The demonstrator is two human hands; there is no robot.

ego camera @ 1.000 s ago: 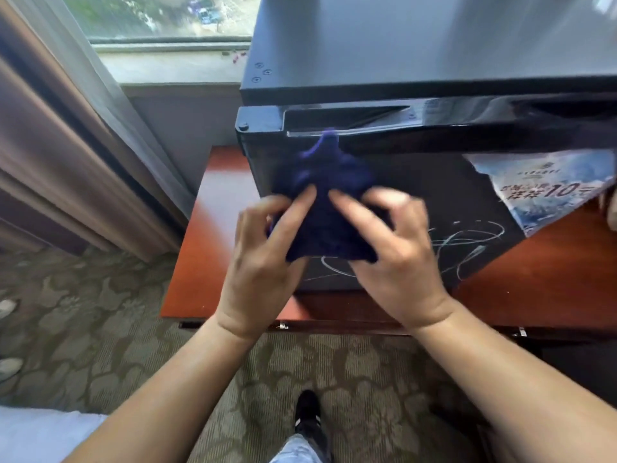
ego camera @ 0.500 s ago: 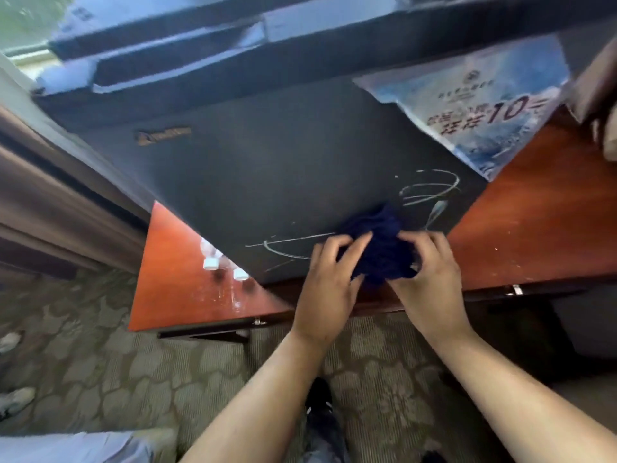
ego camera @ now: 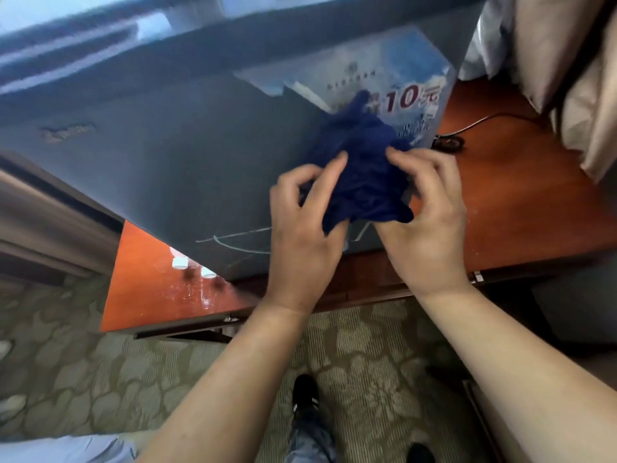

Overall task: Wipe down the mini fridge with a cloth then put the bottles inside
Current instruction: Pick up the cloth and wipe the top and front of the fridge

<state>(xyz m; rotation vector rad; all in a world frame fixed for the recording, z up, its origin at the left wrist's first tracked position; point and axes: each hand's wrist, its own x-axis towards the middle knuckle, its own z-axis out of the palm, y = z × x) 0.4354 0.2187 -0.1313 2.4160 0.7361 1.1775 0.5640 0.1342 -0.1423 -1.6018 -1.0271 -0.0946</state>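
Our left hand (ego camera: 300, 235) and right hand (ego camera: 430, 222) both pinch the bunched cloth (ego camera: 360, 162) against the fridge (ego camera: 167, 162) door. It has climbed from the door's bottom edge to the sticker (ego camera: 400, 71). We judge wiping unfinished; the bottles (ego camera: 180, 262) wait left of the fridge.

Bare forearms (ego camera: 227, 369), faded blue jeans (ego camera: 312, 441) and a black shoe (ego camera: 304, 390) with white stripes.

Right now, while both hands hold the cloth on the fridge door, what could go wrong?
The cloth overlaps the lower edge of the paper poster, so rubbing may tear or lift it. The bottles stand on the table close beside the fridge corner; a wide sweep by the left hand might knock them over.
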